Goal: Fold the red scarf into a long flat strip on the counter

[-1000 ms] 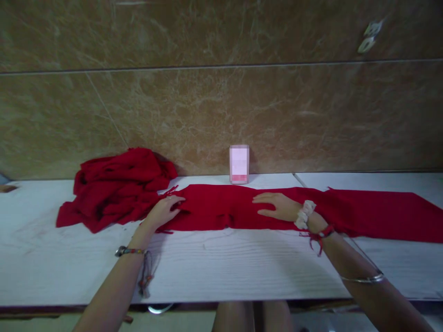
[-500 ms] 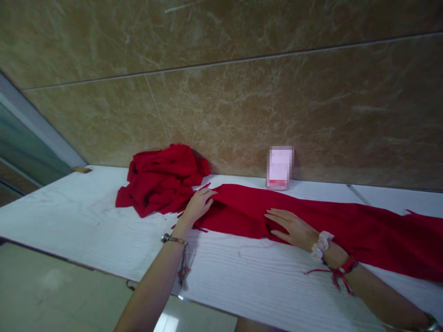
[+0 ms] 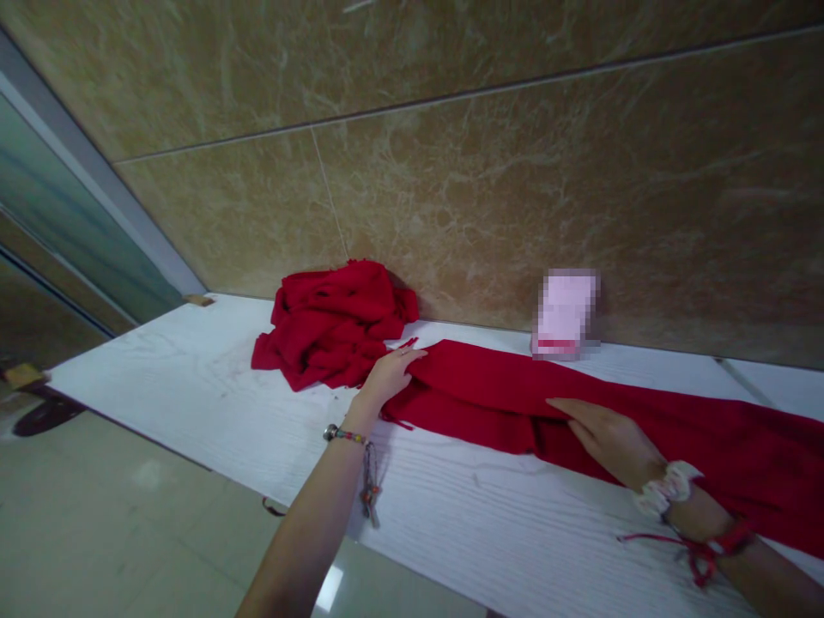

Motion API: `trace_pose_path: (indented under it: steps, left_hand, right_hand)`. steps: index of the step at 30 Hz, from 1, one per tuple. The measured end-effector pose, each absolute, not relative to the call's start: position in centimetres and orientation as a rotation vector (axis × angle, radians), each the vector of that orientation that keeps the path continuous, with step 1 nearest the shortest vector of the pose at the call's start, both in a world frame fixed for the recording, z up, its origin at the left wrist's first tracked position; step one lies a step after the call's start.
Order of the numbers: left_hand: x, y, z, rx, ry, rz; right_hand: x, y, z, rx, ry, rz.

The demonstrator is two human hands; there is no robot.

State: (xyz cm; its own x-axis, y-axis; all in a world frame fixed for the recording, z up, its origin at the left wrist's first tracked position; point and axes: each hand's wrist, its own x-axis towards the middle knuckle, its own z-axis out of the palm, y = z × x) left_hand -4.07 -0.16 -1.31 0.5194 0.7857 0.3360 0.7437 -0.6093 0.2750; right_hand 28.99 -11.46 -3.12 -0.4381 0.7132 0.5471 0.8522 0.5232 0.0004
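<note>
A long red scarf point(image 3: 489, 378) lies lengthwise on the white wood-grain surface, with a loose fold along it and fringe at its left end. My left hand point(image 3: 390, 375) is at that fringed end, its thumb and fingers closed over the upper edge; part of the grip is hidden. Farther right, my right hand point(image 3: 608, 433) rests palm down on the scarf, open, with its fingers stretched out to the left. A crumpled heap of red fringed cloth point(image 3: 335, 322) sits just beyond my left hand.
Behind the scarf, a pale pink object point(image 3: 566, 311), blurred out, leans against the brown marbled wall point(image 3: 451, 197). The white surface point(image 3: 212, 369) has a front edge above a tiled floor point(image 3: 148, 515). A grey frame point(image 3: 109, 172) stands at the left.
The view has shifted, so most things appear farther right. My right hand has slid a little to the right along the scarf. My left hand stays at the fringed end.
</note>
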Motion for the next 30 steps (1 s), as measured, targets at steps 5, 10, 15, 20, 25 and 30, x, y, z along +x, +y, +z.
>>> trace_pose_path:
  steps: [5,10,15,20,25,30]
  left_hand:
    - [-4.4,-0.3,-1.0,2.571,1.408,1.022]
    - [-4.8,-0.5,-1.4,2.623,1.303,0.801]
    - [-5.2,-0.8,-1.6,2.67,1.322,0.654]
    - [-7.0,-1.7,0.4,2.642,1.476,1.042]
    - [-8.1,-2.7,2.6,2.773,1.454,0.962]
    - [-8.9,-3.8,2.8,2.831,1.164,0.102]
  right_hand:
    - [28.5,-11.8,-2.6,-1.325,-2.146,-0.333]
    - [28.5,-11.5,-3.1,-1.343,-2.194,-0.224]
    - [28.4,-11.4,-3.1,-1.289,-2.347,-0.097]
    - [27.9,-12.2,-1.8,-1.223,-2.299,-0.054]
    - [28.1,-12.8,-1.0,-1.161,-2.271,0.001]
    - [28.1,-12.8,-1.4,-1.157,-2.553,0.209]
